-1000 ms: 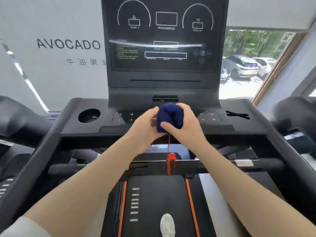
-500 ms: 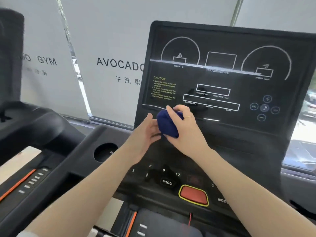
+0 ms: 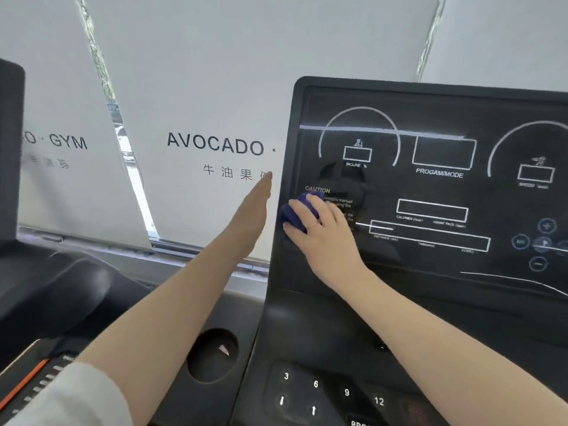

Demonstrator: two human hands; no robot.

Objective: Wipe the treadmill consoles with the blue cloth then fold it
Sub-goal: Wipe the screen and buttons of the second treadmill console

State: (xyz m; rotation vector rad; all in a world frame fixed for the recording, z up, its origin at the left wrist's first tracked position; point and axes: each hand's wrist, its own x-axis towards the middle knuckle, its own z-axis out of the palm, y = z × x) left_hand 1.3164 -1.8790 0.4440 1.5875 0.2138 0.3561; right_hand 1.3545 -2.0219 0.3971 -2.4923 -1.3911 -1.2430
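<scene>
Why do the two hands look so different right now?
The right hand presses a bunched dark blue cloth against the black treadmill console screen; the left hand holds nothing. The right hand's fingers curl over the cloth; the left hand's are straight and flat beside the screen's edge. Both are bare and reach forward.

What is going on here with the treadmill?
A person is cleaning a treadmill screen. The right hand presses a bunched blue cloth against the left part of the dark panel, near the yellow caution text. The left hand is flat and empty, held beside the screen's left edge; whether it touches the edge cannot be told. Below, a round cup holder and number buttons sit on the console. The cloth is not folded yet.
</scene>
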